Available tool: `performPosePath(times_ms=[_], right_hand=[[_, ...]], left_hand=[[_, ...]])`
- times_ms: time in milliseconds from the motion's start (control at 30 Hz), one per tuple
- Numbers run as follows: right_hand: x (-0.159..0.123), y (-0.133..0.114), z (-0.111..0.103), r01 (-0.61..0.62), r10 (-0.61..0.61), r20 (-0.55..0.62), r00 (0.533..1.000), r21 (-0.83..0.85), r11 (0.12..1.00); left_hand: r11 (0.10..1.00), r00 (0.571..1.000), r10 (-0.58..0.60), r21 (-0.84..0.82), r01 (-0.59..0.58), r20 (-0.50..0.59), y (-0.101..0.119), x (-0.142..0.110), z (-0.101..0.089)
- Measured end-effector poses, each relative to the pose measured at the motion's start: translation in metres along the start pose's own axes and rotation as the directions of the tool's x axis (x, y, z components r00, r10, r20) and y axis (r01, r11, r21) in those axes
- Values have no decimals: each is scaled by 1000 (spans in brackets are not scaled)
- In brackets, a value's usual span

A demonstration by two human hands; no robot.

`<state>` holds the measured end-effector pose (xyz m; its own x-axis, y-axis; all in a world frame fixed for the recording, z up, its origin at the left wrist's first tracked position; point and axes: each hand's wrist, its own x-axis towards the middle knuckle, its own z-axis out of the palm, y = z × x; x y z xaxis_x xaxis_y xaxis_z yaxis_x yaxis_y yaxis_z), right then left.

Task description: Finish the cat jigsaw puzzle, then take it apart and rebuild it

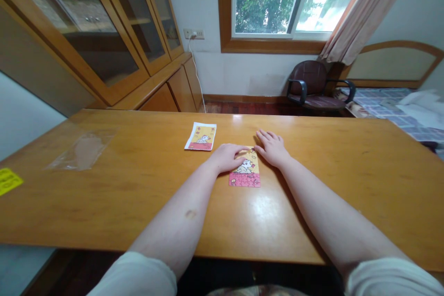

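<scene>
A small jigsaw puzzle [244,179], yellow above and pink below with a white cartoon animal, lies flat on the wooden table [145,212]. My left hand [227,157] rests over its left side, fingers stretched across the upper part and thumb apart, hiding some of the picture. At the upper right edge of the puzzle, my right hand [273,149] lies on the table with its fingers spread and its thumb near the puzzle's top corner. A white-bordered card [201,137] with a matching picture lies beyond my left hand.
A clear plastic bag [85,150] lies at the table's left, and a yellow label [9,181] sits near the left edge. Beyond the table stand a glass-fronted cabinet [145,62], an office chair [310,84] and a bed [385,106].
</scene>
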<state>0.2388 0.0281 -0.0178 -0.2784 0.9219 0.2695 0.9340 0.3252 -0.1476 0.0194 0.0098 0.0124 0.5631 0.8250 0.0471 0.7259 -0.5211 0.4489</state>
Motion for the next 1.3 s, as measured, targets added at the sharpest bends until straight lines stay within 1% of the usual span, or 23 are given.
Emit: performPosePath(times_ms=[67,133,200,300,367,500,700,767,833,1033,1133,1200,1233,1300], right_hand=[[1,4,4,-20,20,53,998,5,1000],[2,7,5,-30,29,62,998,18,999],[4,9,6,-52,51,32,998,19,998],[5,13,7,-124,124,-31,992,3,992],[6,15,8,-156,156,-37,987,1,988],[7,17,10,-168,168,12,986,10,986],[8,13,5,-238,236,54,970,42,970],[9,12,3,-242,237,82,968,59,968],[9,11,3,-251,241,109,964,82,965],[8,13,1,-328,307,149,940,154,932],[7,15,-3,-403,365,207,908,191,895],[6,15,-6,-443,398,215,892,240,864],[6,14,-8,-445,401,203,894,276,852],[4,9,-12,-410,371,175,912,381,829]], left_hand=[[1000,1000,-10,-4,10,-20,-1,1,0],[1000,999,-31,1,31,-31,-3,2,0],[999,998,-54,7,54,-41,-5,2,0],[998,996,-63,9,63,-61,-7,3,1],[998,996,-59,5,60,-74,-9,3,2],[998,995,-58,-4,58,-85,-10,3,4],[999,994,-44,-4,44,-97,-14,4,5],[999,994,-39,-4,38,-99,-14,4,5],[999,995,-42,-7,41,-96,-15,4,5],[998,995,-59,-23,57,-85,-15,5,5],[997,994,-69,-24,67,-88,-15,5,6],[997,993,-75,-18,73,-90,-14,5,6],[997,993,-76,-15,75,-89,-14,5,6],[997,994,-79,-7,78,-80,-13,4,4]])
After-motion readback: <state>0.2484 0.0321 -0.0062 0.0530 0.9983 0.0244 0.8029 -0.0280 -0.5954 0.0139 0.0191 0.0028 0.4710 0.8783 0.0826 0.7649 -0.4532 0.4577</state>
